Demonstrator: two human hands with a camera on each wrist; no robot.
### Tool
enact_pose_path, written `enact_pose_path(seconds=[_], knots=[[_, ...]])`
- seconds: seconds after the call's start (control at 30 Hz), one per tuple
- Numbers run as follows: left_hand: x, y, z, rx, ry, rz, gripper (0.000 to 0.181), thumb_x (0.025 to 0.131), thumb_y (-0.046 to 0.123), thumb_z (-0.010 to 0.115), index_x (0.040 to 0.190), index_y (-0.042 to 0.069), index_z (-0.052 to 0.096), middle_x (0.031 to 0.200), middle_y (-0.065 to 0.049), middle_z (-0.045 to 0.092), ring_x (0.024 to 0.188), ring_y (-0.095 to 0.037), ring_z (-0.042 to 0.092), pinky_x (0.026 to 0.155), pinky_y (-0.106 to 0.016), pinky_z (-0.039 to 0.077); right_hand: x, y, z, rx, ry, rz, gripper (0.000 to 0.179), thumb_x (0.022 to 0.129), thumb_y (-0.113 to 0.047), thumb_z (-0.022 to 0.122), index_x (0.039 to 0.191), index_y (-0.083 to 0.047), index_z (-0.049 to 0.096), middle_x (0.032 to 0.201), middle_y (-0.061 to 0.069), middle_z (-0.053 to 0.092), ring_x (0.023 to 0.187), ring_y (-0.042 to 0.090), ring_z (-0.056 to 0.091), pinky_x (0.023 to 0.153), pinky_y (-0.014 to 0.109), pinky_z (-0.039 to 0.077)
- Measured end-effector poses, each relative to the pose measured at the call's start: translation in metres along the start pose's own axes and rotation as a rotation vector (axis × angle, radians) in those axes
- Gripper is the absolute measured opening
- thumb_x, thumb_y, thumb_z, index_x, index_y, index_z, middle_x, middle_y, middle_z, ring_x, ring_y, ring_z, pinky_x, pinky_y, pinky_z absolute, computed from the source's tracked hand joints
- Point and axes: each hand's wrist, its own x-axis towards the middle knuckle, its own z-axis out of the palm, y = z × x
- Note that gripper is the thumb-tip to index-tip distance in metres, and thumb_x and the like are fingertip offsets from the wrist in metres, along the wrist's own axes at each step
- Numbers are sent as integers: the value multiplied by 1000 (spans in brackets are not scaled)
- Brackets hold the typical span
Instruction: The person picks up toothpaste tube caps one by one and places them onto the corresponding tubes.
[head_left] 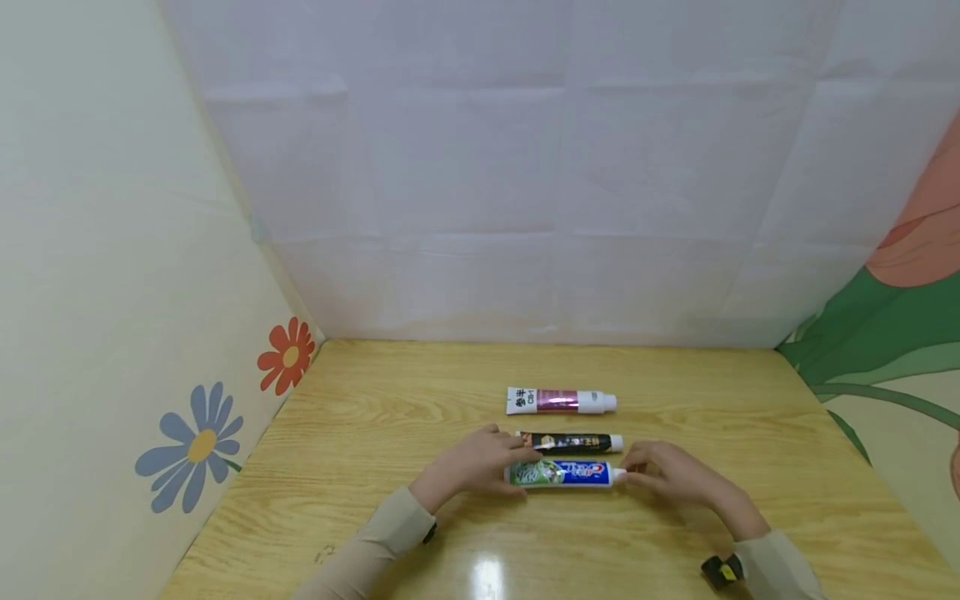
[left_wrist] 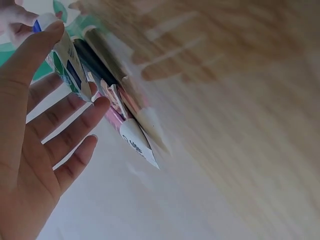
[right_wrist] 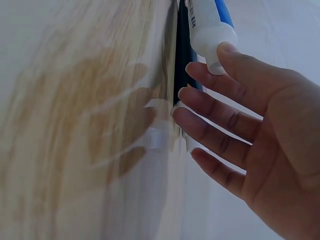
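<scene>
A green and blue toothpaste tube (head_left: 570, 473) lies crosswise between my two hands, nearest to me of three tubes. My left hand (head_left: 474, 462) pinches its green end; in the left wrist view the thumb lies along the tube and the other fingers spread apart. At the opposite end my right hand (head_left: 678, 477) pinches the small white cap (right_wrist: 216, 66) between thumb and index finger. Just behind is a black tube (head_left: 576, 443) with a white cap, its left end close to my left fingers. Farther back lies a white and pink tube (head_left: 557, 401).
The wooden tabletop (head_left: 390, 383) carries the tubes and mirrors the hands in the wrist views. A white sheet (head_left: 480, 208) hangs at the back edge. Flower-painted panels stand to the left (head_left: 97, 333) and right (head_left: 892, 358).
</scene>
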Motion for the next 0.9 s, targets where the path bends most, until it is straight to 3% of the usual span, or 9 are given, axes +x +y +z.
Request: enact_pose_path(seconds=[0.13, 0.67, 0.9], knots=[[0, 3, -1, 23, -19, -2, 64, 81, 64, 52, 135, 29, 46, 129, 0, 56, 113, -18, 56, 98, -44, 42, 0, 0, 2, -15, -22, 6, 23, 90, -42, 55, 94, -25, 70, 87, -18, 59, 77, -3, 53, 69, 22, 48], [3, 9, 1, 31, -63, 31, 64, 82, 62, 54, 134, 26, 48, 133, -3, 53, 116, -18, 54, 98, -42, 43, -2, 4, 3, -59, -38, -97, 18, 90, -30, 59, 92, -18, 71, 82, -16, 58, 71, -5, 50, 64, 20, 47], [4, 10, 4, 32, -95, 29, 65, 83, 63, 51, 136, 26, 45, 135, -3, 51, 119, -18, 52, 100, -42, 41, -1, 2, 0, -37, -72, -81, 21, 91, -34, 58, 92, -18, 71, 82, -15, 58, 71, -4, 51, 64, 21, 46]])
